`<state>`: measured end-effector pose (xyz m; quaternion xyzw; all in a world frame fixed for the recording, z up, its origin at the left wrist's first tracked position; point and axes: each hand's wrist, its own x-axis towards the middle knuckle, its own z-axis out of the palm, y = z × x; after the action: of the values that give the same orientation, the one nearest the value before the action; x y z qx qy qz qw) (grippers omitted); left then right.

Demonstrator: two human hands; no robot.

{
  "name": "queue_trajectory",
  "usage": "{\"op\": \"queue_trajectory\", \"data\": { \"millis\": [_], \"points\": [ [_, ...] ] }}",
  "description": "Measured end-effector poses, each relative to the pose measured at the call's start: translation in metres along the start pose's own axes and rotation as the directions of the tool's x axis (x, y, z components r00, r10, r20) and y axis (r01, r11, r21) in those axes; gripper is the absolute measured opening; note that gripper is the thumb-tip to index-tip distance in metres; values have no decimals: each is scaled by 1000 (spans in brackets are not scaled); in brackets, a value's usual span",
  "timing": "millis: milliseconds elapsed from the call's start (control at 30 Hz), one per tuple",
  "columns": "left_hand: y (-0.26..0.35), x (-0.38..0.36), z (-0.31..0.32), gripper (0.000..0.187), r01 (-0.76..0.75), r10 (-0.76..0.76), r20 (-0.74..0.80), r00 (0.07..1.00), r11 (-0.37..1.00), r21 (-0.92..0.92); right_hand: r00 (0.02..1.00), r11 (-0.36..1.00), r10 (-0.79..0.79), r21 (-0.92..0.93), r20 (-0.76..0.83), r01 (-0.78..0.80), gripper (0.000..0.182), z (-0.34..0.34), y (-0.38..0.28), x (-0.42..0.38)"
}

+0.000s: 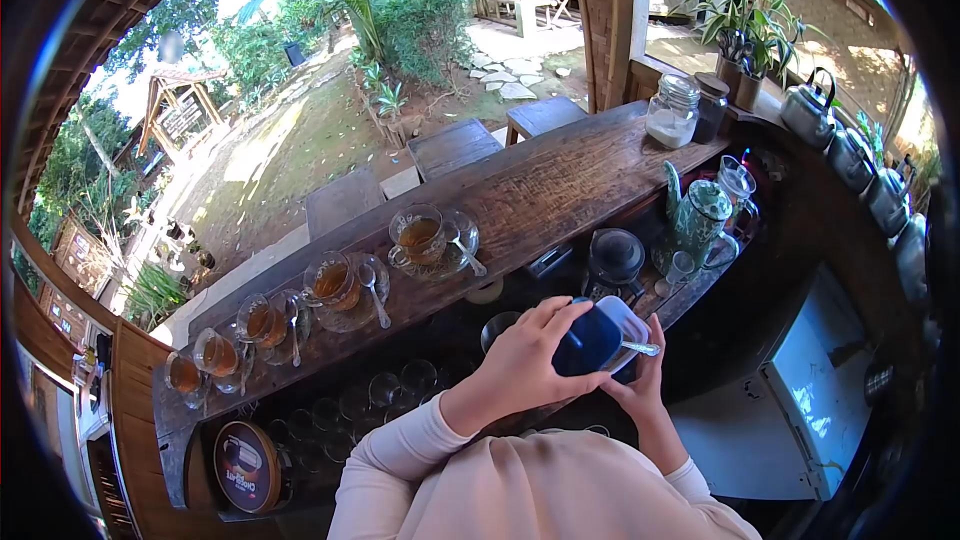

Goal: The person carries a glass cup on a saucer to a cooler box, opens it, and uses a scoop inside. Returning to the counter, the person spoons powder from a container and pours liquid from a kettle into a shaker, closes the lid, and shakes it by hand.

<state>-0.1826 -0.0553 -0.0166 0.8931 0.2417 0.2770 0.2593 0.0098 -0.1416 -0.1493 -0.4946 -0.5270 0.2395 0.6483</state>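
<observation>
Head view: two hands hold a blue tub point(592, 338) low in the frame.
Left hand point(525, 360) wraps its lid; right hand point(640, 380) pinches a spoon point(640, 348), steadying it.

Blue-lidded container point(598, 338), spoon point(638, 348) inside
</observation>
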Motion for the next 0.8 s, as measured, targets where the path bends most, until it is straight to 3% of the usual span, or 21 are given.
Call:
{"op": "queue_trajectory", "data": {
  "millis": [300,367,467,700,800],
  "points": [
    [9,7,8,83,105,-91,-141,986,990,95,983,997,-41,71,177,28,106,18,-45,32],
    [7,3,6,83,135,-101,-169,980,971,199,977,997,-77,39,200,70,105,22,-48,38],
    [4,-4,0,82,177,-140,-189,972,964,196,949,993,-117,5,292,121,104,33,-63,47],
    [3,-28,-24,82,306,-229,-321,919,928,213,897,993,-118,51,425,107,104,67,-74,56],
    [3,-41,-35,82,370,-272,-373,887,902,224,876,987,-99,159,473,25,104,84,-76,57]
  ]
}}
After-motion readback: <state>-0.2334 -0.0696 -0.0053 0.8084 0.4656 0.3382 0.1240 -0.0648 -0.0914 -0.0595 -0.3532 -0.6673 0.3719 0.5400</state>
